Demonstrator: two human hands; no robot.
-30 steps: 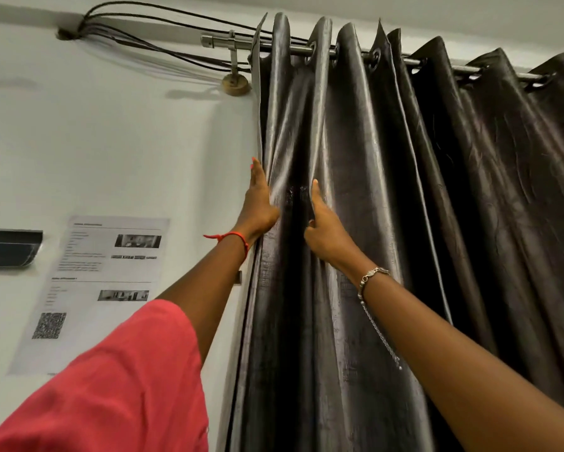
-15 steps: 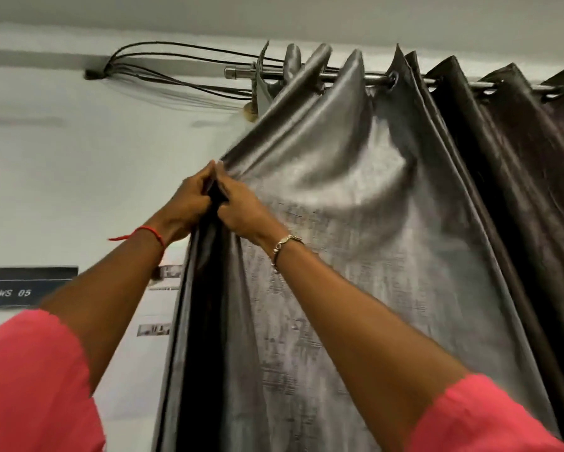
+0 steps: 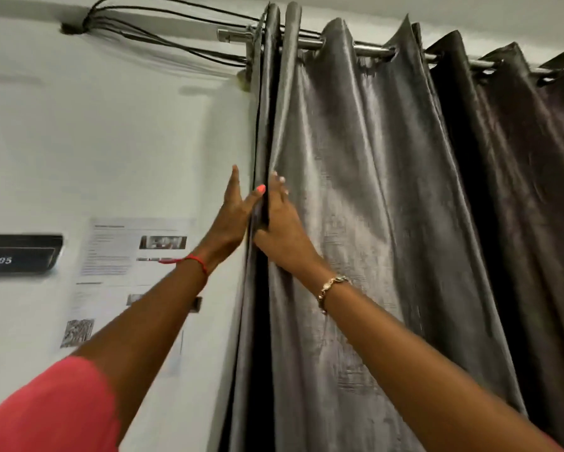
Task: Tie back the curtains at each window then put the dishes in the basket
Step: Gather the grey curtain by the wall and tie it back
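A dark grey shiny curtain (image 3: pixel 372 207) hangs by eyelets from a metal rod (image 3: pixel 368 50) and is drawn across the window. Its gathered left edge (image 3: pixel 261 125) hangs straight down beside the white wall. My left hand (image 3: pixel 233 216), with a red thread on its wrist, lies on the wall side of that edge, fingers straight up and thumb hooked over the folds. My right hand (image 3: pixel 280 230), with a bracelet on its wrist, presses the same folds from the right, fingertips curled on the cloth. The edge is squeezed between both hands. No dishes or basket are in view.
A bundle of black cables (image 3: pixel 163 37) runs along the wall to the rod's bracket (image 3: pixel 249 53). A printed sheet with a QR code (image 3: pixel 124 275) and a dark sign (image 3: pixel 16 256) are fixed to the wall on the left. More curtain folds (image 3: pixel 518 190) fill the right.
Half a second ago both hands pinched the curtain edge and held it out to the left. Now the edge hangs straight by the wall and the hands lie flatter on either side of it.
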